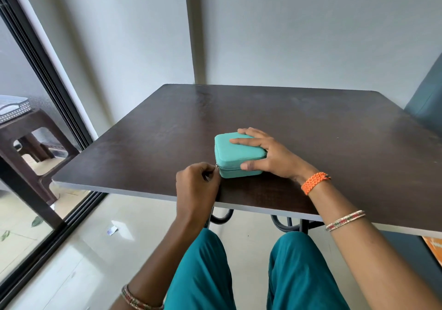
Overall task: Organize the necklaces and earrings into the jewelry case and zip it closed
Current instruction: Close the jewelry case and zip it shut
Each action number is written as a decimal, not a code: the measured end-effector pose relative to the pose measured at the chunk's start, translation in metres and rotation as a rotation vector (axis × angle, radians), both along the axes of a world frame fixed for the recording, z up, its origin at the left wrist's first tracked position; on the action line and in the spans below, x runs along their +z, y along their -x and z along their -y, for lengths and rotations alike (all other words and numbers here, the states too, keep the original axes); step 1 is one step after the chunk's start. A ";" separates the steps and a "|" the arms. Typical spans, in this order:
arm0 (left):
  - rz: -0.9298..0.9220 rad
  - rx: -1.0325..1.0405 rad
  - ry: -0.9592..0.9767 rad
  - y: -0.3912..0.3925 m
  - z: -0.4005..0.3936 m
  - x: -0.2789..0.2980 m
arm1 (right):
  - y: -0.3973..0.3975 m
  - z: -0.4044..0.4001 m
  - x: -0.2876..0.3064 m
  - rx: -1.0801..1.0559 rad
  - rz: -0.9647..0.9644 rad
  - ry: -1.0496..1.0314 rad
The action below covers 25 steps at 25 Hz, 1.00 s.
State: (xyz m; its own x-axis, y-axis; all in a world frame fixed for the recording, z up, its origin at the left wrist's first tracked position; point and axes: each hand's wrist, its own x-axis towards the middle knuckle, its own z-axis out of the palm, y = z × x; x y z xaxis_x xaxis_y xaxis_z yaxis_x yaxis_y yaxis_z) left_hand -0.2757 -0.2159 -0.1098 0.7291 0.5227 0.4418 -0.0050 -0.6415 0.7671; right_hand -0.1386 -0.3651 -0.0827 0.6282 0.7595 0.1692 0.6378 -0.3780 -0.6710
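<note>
Near the middle, the left hand (197,183) pinches the zipper pull (217,166) at the jewelry case's (235,156) left corner; the right hand (263,153) holds the case.

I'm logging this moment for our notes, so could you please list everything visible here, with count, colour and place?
jewelry case: one, teal, lid down, near the table's front edge
zipper pull: one, metal, at the case's front left corner
table: one, dark brown, against the grey wall
stool: one, brown plastic, beyond the glass door at left
basket: one, pale patterned, on the stool
paper scrap: one, white, on the floor tiles
orange band: one, right wrist
bangles: one striped on each forearm
trousers: teal, bottom centre
left hand: pinches the zipper pull
right hand: holds the case, fingers on the lid, thumb on the front side
</note>
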 end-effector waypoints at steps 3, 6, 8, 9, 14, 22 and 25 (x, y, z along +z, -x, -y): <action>0.056 0.047 0.058 0.004 0.013 -0.003 | -0.003 0.000 0.008 0.011 0.012 0.086; 0.070 0.064 0.091 0.006 0.019 -0.008 | 0.004 0.000 0.007 -0.090 0.119 0.061; 0.061 0.035 0.064 0.005 0.029 -0.008 | 0.012 0.000 0.001 -0.143 0.170 0.008; 0.041 0.017 0.030 0.004 0.036 -0.008 | 0.015 0.000 0.000 -0.153 0.193 0.007; -0.065 -0.100 -0.110 -0.005 0.043 -0.006 | 0.013 0.019 -0.002 -0.125 -0.200 -0.182; 0.092 0.064 -0.100 -0.055 0.009 0.030 | 0.062 0.020 -0.022 -0.594 0.082 -0.162; -0.106 -0.014 -0.039 -0.081 0.011 0.028 | 0.083 0.003 -0.019 -0.725 0.310 -0.019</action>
